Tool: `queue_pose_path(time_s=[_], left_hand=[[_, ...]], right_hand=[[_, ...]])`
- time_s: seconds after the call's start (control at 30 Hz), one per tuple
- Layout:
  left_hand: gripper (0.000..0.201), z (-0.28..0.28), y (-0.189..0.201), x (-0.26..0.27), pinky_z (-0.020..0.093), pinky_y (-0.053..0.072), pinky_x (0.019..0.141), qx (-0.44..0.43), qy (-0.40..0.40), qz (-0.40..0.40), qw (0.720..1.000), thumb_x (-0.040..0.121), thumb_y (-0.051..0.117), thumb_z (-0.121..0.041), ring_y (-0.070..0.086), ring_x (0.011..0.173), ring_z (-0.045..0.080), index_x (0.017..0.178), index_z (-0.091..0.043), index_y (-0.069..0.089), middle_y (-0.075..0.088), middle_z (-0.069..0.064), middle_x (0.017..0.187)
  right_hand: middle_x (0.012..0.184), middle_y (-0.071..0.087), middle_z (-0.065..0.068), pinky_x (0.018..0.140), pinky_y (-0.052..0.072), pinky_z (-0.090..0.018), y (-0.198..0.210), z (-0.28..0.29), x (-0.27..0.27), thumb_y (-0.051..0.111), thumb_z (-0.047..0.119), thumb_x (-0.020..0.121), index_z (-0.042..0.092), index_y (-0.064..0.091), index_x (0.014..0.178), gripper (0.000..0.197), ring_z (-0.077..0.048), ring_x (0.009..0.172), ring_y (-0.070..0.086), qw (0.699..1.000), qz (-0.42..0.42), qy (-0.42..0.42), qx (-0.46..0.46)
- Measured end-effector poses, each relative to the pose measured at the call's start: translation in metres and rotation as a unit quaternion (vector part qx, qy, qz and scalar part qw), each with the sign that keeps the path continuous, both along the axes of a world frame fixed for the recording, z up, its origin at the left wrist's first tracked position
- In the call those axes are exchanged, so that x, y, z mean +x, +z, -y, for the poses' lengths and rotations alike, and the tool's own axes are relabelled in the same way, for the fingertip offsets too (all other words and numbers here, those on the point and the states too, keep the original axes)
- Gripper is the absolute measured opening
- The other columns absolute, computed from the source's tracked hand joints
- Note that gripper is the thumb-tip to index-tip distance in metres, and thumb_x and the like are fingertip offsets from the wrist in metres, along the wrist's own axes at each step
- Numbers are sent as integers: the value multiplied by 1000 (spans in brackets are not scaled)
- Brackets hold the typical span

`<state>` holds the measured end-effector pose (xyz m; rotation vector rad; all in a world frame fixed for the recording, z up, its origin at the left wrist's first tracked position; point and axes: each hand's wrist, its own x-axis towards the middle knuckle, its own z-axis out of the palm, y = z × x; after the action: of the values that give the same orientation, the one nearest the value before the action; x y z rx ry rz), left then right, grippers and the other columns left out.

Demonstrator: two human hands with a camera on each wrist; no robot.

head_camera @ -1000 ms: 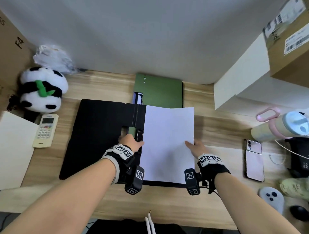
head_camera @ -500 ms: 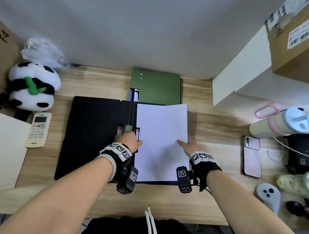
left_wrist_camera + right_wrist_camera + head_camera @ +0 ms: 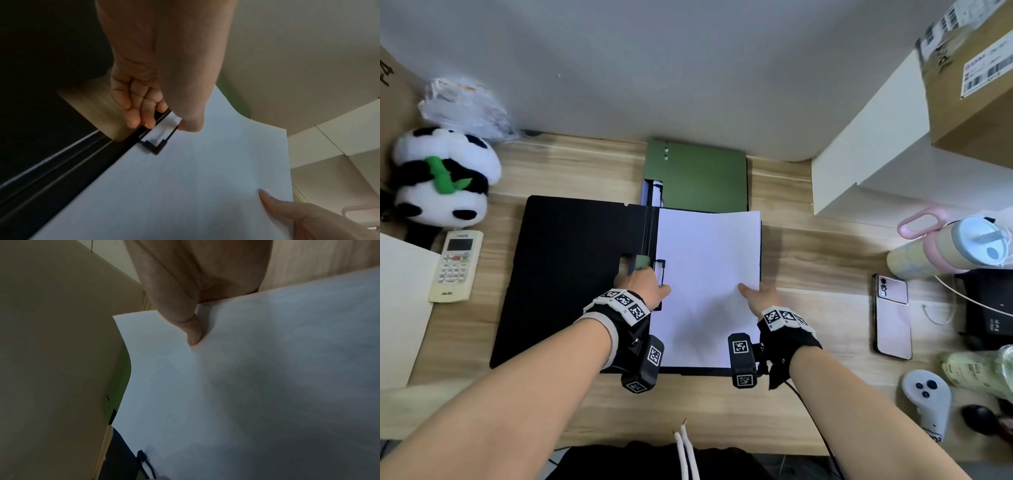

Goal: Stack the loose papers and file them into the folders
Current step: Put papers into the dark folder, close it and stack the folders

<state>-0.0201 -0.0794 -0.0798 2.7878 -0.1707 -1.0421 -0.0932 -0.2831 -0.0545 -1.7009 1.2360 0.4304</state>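
Lying on the right half of the open black folder (image 3: 571,274), the white papers (image 3: 709,284) meet the spine clip (image 3: 158,142). Left hand (image 3: 643,286) curls its fingers (image 3: 141,113) onto that clip, thumb on the sheet. Right hand (image 3: 762,296) pinches the papers' right edge, thumb on top. Behind lies a green folder (image 3: 702,178); the remote (image 3: 456,265) reads "AUX"

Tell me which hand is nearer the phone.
Right. The right hand pinches the paper's right edge, with bare desk between it and the phone. The left hand is at the black folder's clip, across the paper.
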Motion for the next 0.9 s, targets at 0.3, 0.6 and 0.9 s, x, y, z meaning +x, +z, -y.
queue_pose_path(time_s=[0.3, 0.6, 0.9], left_hand=[[33, 2, 6, -2, 27, 35, 67, 21, -5, -4, 1000, 87, 49, -36, 49, 61, 23, 64, -15, 37, 44, 0, 59], [43, -5, 10, -3, 27, 34, 62, -42, 25, -34, 998, 93, 49, -42, 47, 60, 24, 63, -14, 36, 41, 0, 55], [24, -103, 23, -5, 43, 44, 86, -59, 276, 204, 938, 94, 45, -25, 56, 106, 38, 101, -5, 58, 59, 19, 112]], right_hand=[[149, 38, -15, 92, 45, -34, 0, -7, 2, 54, 22, 93, -1, 30, 144, 60, -31, 122, 53, 1000, -10, 8, -12], [140, 49, -15, 94, 39, -28, 11, -5, 1, 50, 20, 96, -1, 43, 136, 46, -29, 129, 48, 1000, 14, 4, -22], [108, 65, -16, 84, 43, -31, 7, -2, 0, 41, 2, 91, 9, 61, 110, 28, -35, 106, 59, 986, 84, -56, -134]])
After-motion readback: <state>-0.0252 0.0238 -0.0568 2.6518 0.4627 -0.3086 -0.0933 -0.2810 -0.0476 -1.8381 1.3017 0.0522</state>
